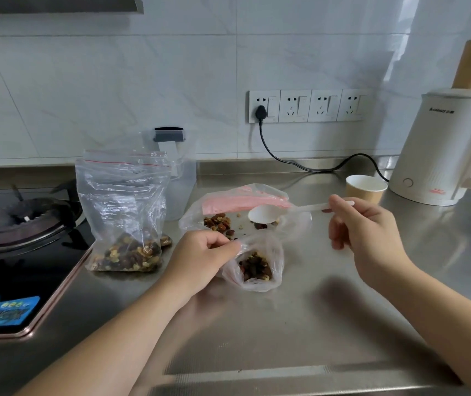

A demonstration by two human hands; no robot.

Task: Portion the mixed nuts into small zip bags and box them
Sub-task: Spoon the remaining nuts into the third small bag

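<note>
A small zip bag [257, 270] partly filled with mixed nuts stands on the steel counter, and my left hand [200, 258] pinches its open rim. My right hand [365, 232] holds the handle of a white plastic spoon [265, 214], whose empty bowl hovers over the large pink-topped supply bag [242, 204]. A few mixed nuts [218, 222] lie inside that bag. To the left, filled zip bags [125, 212] with red seal lines stand upright with nuts at the bottom.
A gas hob [25, 224] sits at the left edge. Behind the filled bags stands a clear plastic box [181, 178]. A paper cup [365, 188], a white kettle [442, 150] and its black cord [300, 164] occupy the back right.
</note>
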